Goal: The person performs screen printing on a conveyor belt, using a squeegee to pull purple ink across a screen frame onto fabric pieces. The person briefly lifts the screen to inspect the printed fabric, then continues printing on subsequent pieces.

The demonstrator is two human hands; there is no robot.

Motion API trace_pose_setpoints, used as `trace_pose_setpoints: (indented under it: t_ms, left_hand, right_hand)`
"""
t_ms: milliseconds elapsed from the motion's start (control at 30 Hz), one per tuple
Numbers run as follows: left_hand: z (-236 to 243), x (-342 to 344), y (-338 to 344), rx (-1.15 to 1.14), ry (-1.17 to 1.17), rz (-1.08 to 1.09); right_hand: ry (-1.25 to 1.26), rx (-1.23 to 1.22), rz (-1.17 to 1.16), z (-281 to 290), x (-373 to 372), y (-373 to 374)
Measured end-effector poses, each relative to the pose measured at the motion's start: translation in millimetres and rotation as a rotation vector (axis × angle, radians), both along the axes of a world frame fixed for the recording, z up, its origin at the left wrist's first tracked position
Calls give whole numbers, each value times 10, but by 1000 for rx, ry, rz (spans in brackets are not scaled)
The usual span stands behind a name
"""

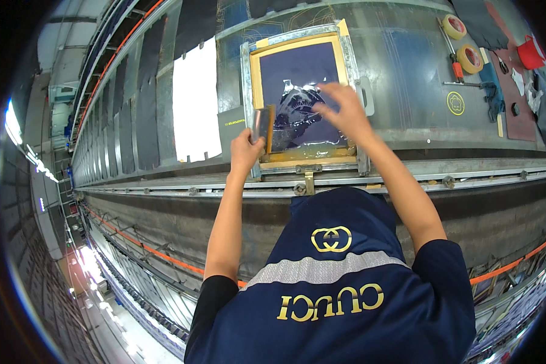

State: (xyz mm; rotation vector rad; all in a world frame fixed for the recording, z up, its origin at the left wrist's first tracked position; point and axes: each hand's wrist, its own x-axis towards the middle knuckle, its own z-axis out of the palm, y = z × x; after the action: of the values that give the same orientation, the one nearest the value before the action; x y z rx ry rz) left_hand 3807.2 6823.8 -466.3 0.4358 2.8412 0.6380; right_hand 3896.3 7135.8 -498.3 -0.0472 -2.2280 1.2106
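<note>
My left hand (247, 150) grips a squeegee (261, 126) with a flat greyish holder and an amber edge, upright at the left side of a screen-printing frame (247, 79). The frame is metal, with yellow tape around a dark purple mesh (300, 60). Glossy, wet-looking dark ink (297, 115) spreads over the lower half of the mesh. Above the right part of the mesh is my right hand (346, 111), slightly blurred, thumb and fingers apart, with nothing visible held. Whether its fingertips touch the mesh, I cannot tell.
A white sheet (197, 103) and dark strips (148, 97) lie on the long table to the left. At the right are tape rolls (469, 59), a red-handled tool (456, 68), rags (493, 94) and a red container (531, 53). A metal rail (406, 178) edges the table's near side.
</note>
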Motion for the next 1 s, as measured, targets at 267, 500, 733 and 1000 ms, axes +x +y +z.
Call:
trace_pose_setpoints:
  t_ms: [267,500,733,1000]
  left_hand:
    - [-466,333,111,-145,246,128]
    - [-374,321,297,190,78,123]
    - [-403,480,155,-151,86,5]
    - [-354,407,882,-37,64,-553]
  right_hand:
    - [-412,37,-537,-756,-23,618]
    - [-387,-169,-500,-931,-210,560]
    - [-487,-259,-465,-910,-233,567]
    - [-537,-326,-455,-902,-244,594]
